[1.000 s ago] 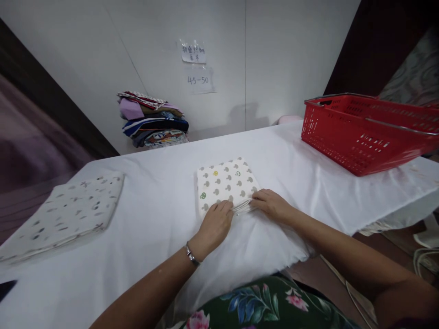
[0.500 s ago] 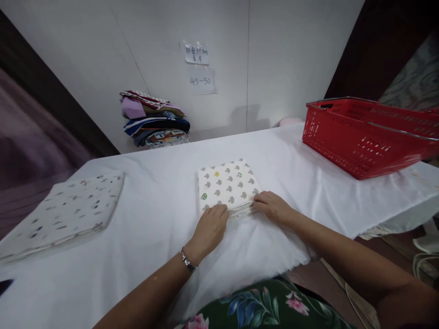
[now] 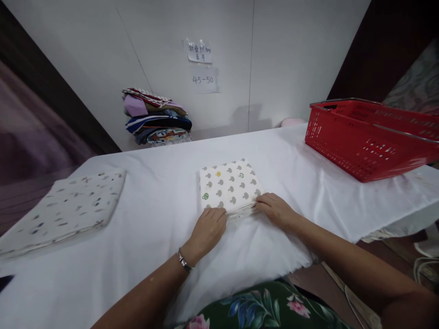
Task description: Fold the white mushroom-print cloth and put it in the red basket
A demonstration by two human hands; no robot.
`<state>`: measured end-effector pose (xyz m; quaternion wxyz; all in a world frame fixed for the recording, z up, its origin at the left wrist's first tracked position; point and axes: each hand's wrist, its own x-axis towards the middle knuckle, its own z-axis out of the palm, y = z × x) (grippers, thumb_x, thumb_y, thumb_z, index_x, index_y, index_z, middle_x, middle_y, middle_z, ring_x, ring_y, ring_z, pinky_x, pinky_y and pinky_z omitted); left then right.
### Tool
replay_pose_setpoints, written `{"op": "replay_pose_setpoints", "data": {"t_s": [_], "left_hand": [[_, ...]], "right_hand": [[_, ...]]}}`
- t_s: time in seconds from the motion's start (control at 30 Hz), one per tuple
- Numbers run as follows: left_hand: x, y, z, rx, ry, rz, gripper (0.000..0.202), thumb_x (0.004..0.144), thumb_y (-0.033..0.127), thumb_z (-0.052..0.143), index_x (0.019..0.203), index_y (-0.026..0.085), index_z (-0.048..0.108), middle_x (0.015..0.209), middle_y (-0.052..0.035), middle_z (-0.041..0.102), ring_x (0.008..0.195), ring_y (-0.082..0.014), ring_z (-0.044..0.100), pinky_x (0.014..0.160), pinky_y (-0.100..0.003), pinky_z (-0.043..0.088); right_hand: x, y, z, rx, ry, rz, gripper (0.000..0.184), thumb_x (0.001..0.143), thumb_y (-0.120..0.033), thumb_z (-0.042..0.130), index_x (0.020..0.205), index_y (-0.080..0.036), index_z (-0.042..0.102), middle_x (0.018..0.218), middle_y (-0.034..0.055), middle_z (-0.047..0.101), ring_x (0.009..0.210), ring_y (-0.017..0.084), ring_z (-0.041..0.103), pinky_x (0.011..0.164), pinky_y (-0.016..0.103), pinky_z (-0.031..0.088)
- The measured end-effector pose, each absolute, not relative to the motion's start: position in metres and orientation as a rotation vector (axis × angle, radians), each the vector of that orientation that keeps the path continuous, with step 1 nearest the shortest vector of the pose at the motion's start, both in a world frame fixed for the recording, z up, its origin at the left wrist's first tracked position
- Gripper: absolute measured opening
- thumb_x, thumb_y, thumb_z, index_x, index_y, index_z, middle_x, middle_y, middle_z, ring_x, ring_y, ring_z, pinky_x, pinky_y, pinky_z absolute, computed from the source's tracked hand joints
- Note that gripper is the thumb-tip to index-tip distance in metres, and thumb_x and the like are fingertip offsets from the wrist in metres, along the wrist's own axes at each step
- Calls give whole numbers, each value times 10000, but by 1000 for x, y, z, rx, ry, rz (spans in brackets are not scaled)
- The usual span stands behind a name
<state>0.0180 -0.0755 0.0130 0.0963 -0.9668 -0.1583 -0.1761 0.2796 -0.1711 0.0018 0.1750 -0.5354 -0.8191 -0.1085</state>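
Note:
A folded white cloth (image 3: 230, 185) printed with grey mushroom-like shapes, plus a few yellow and green ones, lies on the white-covered table (image 3: 157, 192) in front of me. Its layered edge faces me. My left hand (image 3: 208, 227) is closed on the near left corner, fingers on top and thumb hidden. At the near right corner, my right hand (image 3: 276, 209) pinches the layers between thumb and fingers. Farther left rests a second folded white cloth (image 3: 72, 208) with a dark leaf-like print, apart from both hands.
A red plastic basket (image 3: 363, 141) with metal handles stands at the table's right end. Behind the far edge, a pile of folded fabrics (image 3: 156, 119) sits against the wall. Two paper signs (image 3: 203, 80) hang above. A dark object (image 3: 5, 282) shows at the left edge.
The view has shifted slightly. Both hands keep their places at the near corners of the mushroom-print cloth, and the cloth looks the same.

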Motion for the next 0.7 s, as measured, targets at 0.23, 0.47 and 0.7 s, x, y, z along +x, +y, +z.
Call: {"op": "replay_pose_setpoints", "data": {"t_s": [0.23,0.47,0.7], "left_hand": [[19,-76,16,-2911,-506,-500,176,865,85,389,890,157,547,875,-69,591,826,-199,540,801,-382,423],[20,-78,13,-2943,-581,-548,306,834,69,412,1110,166,501,951,-66,603,881,-208,546,818,-384,424],[25,-81,25,-3008,-644,-429,192,852,131,434,1000,186,543,896,-50,568,850,-202,522,763,-362,417]], "right_hand": [[274,-171,6,-1534,-2283,-335,341,897,-90,385,1219,-161,473,1072,99,591,932,210,513,776,350,424],[280,-170,0,-1502,-2287,-353,292,898,-104,388,1132,-183,543,1043,91,604,915,209,522,763,349,428],[276,-170,5,-1523,-2302,-317,276,898,-107,383,1106,-181,548,1044,83,603,914,210,516,761,346,418]]}}
